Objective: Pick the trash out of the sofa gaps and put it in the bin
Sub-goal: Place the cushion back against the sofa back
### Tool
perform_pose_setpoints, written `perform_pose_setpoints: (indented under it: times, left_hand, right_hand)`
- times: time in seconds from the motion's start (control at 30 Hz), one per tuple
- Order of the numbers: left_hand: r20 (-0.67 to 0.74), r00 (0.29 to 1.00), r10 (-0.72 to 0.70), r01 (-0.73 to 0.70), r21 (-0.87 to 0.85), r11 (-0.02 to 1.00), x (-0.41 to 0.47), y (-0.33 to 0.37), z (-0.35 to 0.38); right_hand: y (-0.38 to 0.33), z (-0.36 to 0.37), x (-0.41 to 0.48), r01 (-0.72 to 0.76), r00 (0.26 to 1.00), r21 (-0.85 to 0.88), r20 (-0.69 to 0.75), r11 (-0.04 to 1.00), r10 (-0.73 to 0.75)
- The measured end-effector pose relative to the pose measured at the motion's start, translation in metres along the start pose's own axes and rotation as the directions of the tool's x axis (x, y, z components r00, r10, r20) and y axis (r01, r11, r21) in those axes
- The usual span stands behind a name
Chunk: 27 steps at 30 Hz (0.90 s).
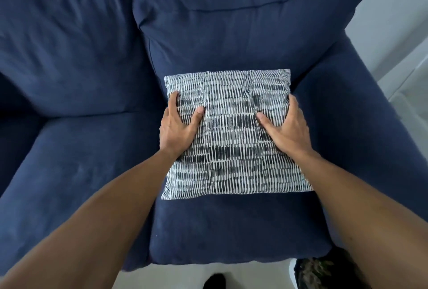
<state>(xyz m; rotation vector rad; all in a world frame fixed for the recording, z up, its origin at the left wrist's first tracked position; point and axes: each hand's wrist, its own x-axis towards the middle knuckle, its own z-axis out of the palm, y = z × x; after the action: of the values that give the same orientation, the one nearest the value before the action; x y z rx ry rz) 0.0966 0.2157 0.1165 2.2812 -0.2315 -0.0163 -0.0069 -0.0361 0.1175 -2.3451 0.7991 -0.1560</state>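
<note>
A navy blue sofa [69, 149] fills the view, with two seat cushions and two back cushions. On the right seat cushion [231, 230] rests a black-and-white patterned throw pillow [231, 145], leaning toward the right back cushion [231, 33]. My left hand [178, 128] grips the pillow's left edge, thumb on top. My right hand [287, 128] grips its right edge the same way. The gap between the seat cushions [152, 196] runs down the middle. No trash and no bin are in view.
The sofa's right armrest [361, 114] stands close beside the pillow. Pale floor [185, 274] shows below the seat front, with a dark foot [214, 281] and a dark patterned object [319, 272] at the bottom right. White wall lies behind and to the right.
</note>
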Motion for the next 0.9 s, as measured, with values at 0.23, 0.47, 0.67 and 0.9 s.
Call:
perform_pose_setpoints:
  times: [0.23,0.47,0.67,0.9]
  left_hand:
    - [-0.115,0.988,0.107,-0.11,-0.027,0.994,0.058,0.034,-0.014]
    - [-0.198,0.963,0.183,-0.19,-0.013,0.982,0.091,0.039,-0.003]
    - [-0.216,0.954,0.207,-0.212,0.003,0.977,0.113,0.026,0.025]
    - [-0.248,0.946,0.207,-0.22,-0.026,0.975,0.138,-0.007,0.068]
  right_hand:
    - [-0.041,-0.03,0.047,0.131,0.983,0.073,-0.136,0.989,-0.12]
    - [-0.047,-0.024,0.084,0.244,0.949,0.108,-0.229,0.964,-0.215]
    - [-0.026,0.005,0.117,0.288,0.935,0.177,-0.263,0.941,-0.237]
    - [0.001,0.051,0.152,0.319,0.936,0.274,-0.243,0.907,-0.256]
